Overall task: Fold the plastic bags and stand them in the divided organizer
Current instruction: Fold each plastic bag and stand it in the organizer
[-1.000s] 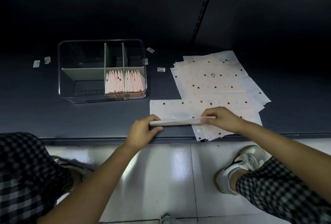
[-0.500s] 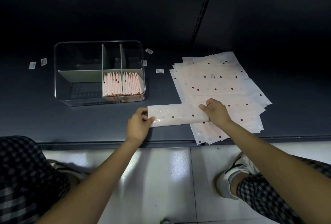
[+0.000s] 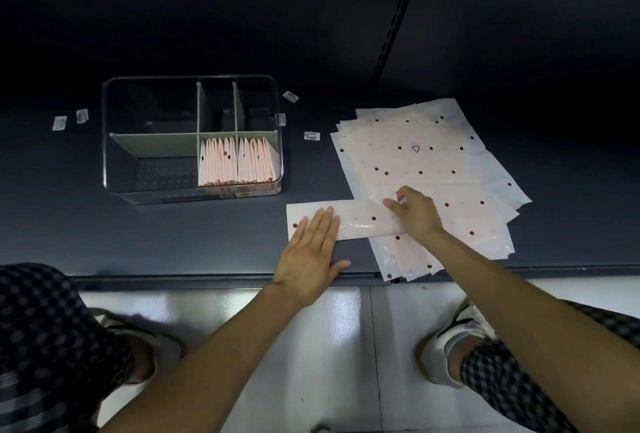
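A white plastic bag with dark red dots, folded into a long strip [image 3: 362, 222], lies on the dark shelf near its front edge. My left hand [image 3: 311, 249] rests flat on the strip's left half, fingers straight. My right hand [image 3: 417, 214] is at the strip's right end, thumb and forefinger pinching its far edge. That end overlaps a fanned stack of flat dotted bags [image 3: 433, 162]. The clear divided organizer [image 3: 106, 141] stands to the left. Its two front right compartments hold several folded bags [image 3: 239, 164] standing upright; its other compartments look bare.
Small white labels [image 3: 311, 136] lie scattered on the shelf around the organizer. The shelf's front lip [image 3: 207, 278] runs just under my left palm. Below it are white floor tiles, my checked trouser knees and a white shoe [image 3: 453, 346].
The bag's near edge was folded over away from me, making a narrower strip. My left hand let go of the strip's end and now lies flat on it. My right hand stayed at the right end.
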